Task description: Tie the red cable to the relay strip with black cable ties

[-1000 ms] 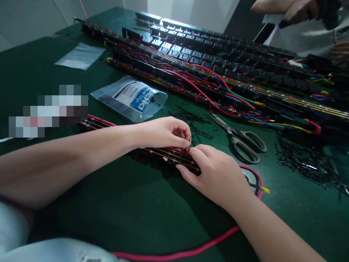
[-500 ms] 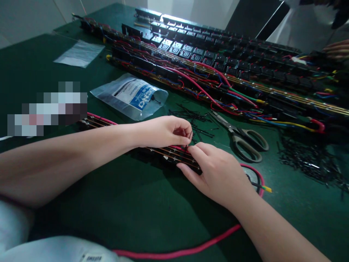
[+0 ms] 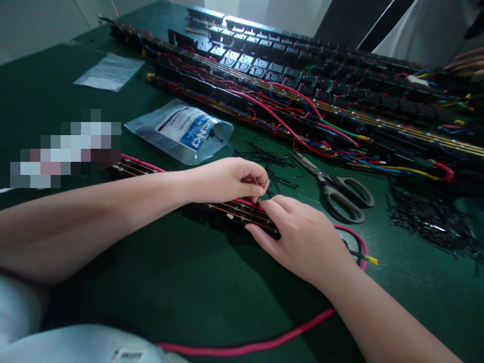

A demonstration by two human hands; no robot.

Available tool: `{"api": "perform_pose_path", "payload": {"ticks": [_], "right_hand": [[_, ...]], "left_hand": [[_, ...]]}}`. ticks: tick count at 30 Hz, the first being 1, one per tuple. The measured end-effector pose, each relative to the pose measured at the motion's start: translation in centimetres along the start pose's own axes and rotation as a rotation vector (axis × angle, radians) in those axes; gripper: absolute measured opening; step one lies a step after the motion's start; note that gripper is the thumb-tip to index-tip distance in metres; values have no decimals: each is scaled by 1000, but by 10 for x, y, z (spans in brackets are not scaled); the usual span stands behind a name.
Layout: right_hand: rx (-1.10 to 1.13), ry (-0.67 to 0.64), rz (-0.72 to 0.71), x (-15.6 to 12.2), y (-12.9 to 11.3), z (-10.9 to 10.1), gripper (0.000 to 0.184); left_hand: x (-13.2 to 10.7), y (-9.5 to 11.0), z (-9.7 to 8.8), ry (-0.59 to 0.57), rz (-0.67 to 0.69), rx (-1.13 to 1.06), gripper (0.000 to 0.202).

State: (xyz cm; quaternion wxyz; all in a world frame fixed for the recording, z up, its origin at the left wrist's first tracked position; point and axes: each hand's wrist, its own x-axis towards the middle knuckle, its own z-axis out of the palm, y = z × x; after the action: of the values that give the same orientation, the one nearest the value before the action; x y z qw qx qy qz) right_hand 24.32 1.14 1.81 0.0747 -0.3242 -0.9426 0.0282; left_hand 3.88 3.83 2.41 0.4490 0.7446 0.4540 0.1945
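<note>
A long black socket strip [image 3: 219,208] with copper-coloured bars and a red wire [image 3: 139,164] lies on the green table in front of me. My left hand [image 3: 227,179] is closed in a pinch on a thin black cable tie [image 3: 258,202] at the strip's far edge, where the red wire runs. My right hand [image 3: 306,232] wraps the strip just to the right, thumb on the near side and fingers over the far side. The fingertips of both hands almost meet. Part of the cable tie is hidden by the fingers.
Loose black cable ties [image 3: 272,164] and scissors [image 3: 333,189] lie beyond my hands, with a plastic bag [image 3: 181,131] to their left. Black offcuts [image 3: 434,222] are piled at right. Several wired strips [image 3: 264,101] fill the back; another person's hand [image 3: 467,65] is at far right.
My left hand has shifted up slightly, and more of the black cable tie shows below its fingers. My right hand stays in place on the strip.
</note>
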Motion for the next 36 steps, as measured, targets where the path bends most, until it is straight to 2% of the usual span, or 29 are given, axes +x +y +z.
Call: {"api": "perform_pose_path", "payload": {"ticks": [7,22,30,36], "right_hand": [[-18,12,0,0,-1,0,28],[-33,56,-9,-1,0,2,28],[-43,36,-29,0,1,3,25],[-27,39,5,0,0,1,24]], "left_hand": [[-1,0,2,81,60,-16,9],[-2,1,1,93,77,-22,5],[-2,0,1,77,60,-42,4],[-1,-1,0,48,55,-101,4]]}}
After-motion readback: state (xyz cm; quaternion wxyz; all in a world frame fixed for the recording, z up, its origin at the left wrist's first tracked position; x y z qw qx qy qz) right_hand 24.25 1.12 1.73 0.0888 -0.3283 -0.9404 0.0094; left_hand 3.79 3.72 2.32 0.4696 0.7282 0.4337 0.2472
